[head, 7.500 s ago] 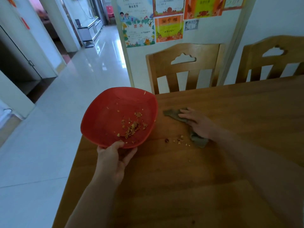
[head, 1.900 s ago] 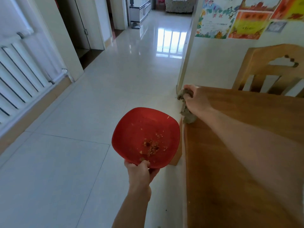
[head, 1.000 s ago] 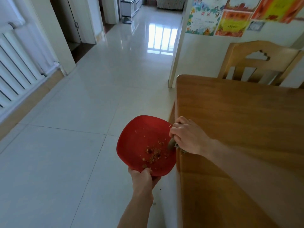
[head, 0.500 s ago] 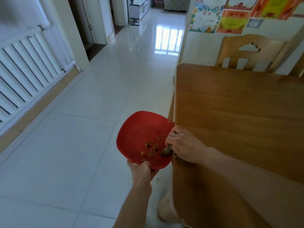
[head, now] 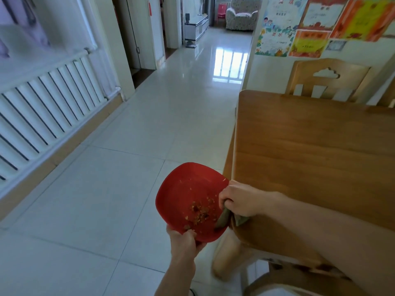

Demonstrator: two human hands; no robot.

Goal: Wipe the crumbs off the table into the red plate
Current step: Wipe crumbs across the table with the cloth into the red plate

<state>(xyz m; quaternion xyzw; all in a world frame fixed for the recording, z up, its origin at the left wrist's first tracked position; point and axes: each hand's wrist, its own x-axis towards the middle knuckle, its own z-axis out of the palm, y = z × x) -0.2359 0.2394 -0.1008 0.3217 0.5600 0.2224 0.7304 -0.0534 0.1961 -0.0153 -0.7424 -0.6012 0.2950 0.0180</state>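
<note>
room: pale tiled floor [head: 119,167] runs up a hallway to an armchair [head: 242,16]; a white radiator [head: 42,99] lines the wall far left of the left hand.
table: wooden table [head: 320,146] fills the space beyond and to the right of the right hand; a wooden chair [head: 327,80] stands at its far side.
left hand: left hand [head: 184,242] reaches up from the bottom edge, forearm nearly straight; thumb lies over the near rim of the plate, fingers curled beneath it, gripping it.
right hand: right hand [head: 241,201] comes in from the right across the table's corner, wrist bent, knuckles up; fingers are clenched around a grey-green cloth [head: 224,218], which hangs below the fist at the table's edge.
plate: red plate [head: 181,195] is held off the table, just left of the right hand and touching it at the rim, tilted toward the camera.
contents: crumbs [head: 199,212] in brown and orange bits sit heaped in the lower part of the plate, between the two hands; a few specks lie scattered higher up.
writing: coloured certificates [head: 307,26] hang on the wall far above the right hand; their print is too small to read.
</note>
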